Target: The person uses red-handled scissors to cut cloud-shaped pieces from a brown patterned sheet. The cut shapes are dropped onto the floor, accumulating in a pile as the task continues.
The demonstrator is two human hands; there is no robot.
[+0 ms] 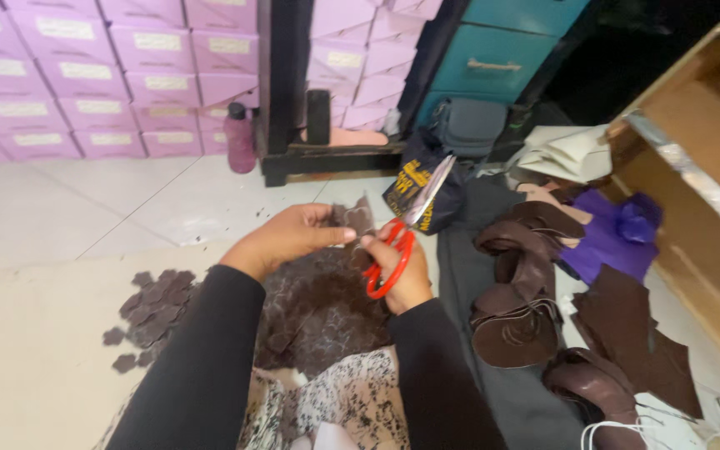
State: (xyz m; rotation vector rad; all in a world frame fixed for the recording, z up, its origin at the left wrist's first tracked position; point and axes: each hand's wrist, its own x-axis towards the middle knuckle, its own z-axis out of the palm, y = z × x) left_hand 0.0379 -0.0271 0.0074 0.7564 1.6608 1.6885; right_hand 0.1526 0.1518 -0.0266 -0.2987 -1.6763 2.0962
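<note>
the left hand [281, 240] pinches a brown scrap [355, 218]; the right hand [397, 271] grips red scissors [406, 229] (blades open). fingers sit near the blades, so a slip could nick them

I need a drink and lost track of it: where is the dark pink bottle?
In the head view the dark pink bottle stands on the pale floor, upper left of centre, against the stacked lilac boxes and just left of the black post.

Both arms wear long, plain black sleeves reaching the wrists. The left hand [281, 240] and right hand [397, 267] are bare. A black-and-white patterned garment covers the lap.
</note>
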